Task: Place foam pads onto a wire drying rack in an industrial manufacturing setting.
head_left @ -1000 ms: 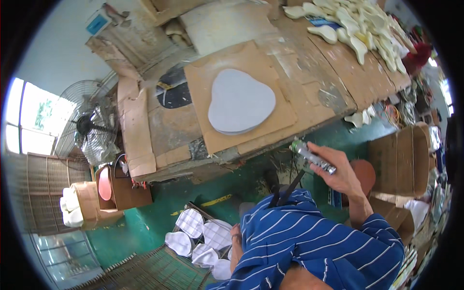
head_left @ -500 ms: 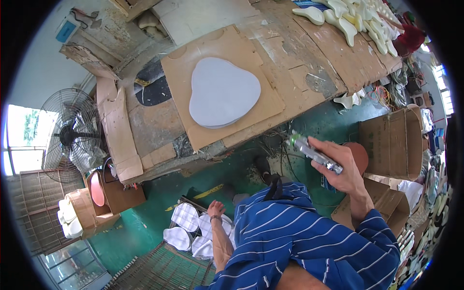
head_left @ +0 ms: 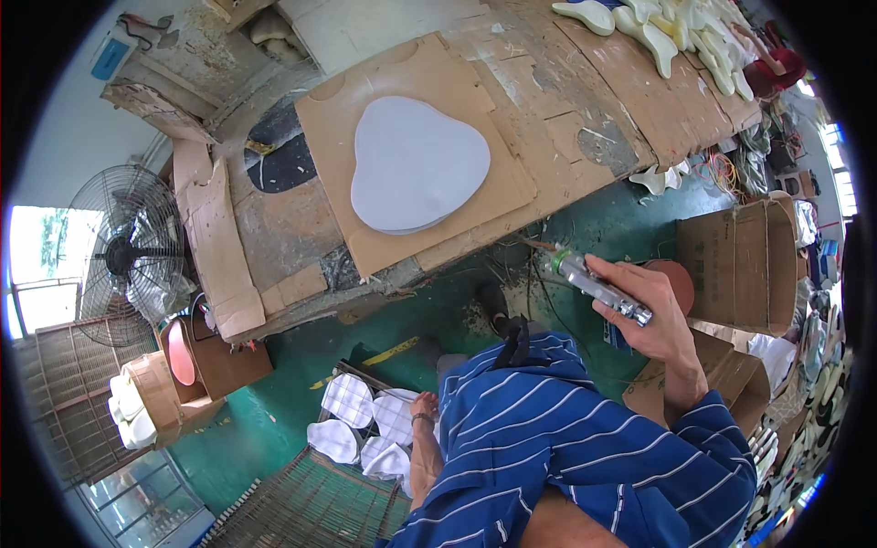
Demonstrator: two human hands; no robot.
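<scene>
My right hand (head_left: 650, 306) is wrapped round a silver hand tool (head_left: 598, 285) with a green collar; its front end points left, toward the workbench edge. What kind of tool it is does not show clearly. Down by my left thigh hangs my left hand (head_left: 424, 405), small and turned so its fingers are hard to read. It is nearest to several white pads (head_left: 348, 399) with a faint grid pattern, low on the floor side. A pale, rounded three-lobed cushion shape (head_left: 420, 164) lies on a cardboard sheet (head_left: 333, 128) on the workbench, apart from both hands.
The worn, cardboard-covered workbench (head_left: 548, 137) spans the far side. White moulded foam pieces (head_left: 653, 41) are piled at its far right, near another person (head_left: 776, 68). A caged fan (head_left: 123, 256) stands left. Cardboard boxes (head_left: 735, 269) stand right, and a wire rack (head_left: 297, 502) lies lower left.
My left hand has swung a little rightward, closer to my thigh. The right hand, still holding the tool, has shifted slightly down and right. The view has tilted a little.
</scene>
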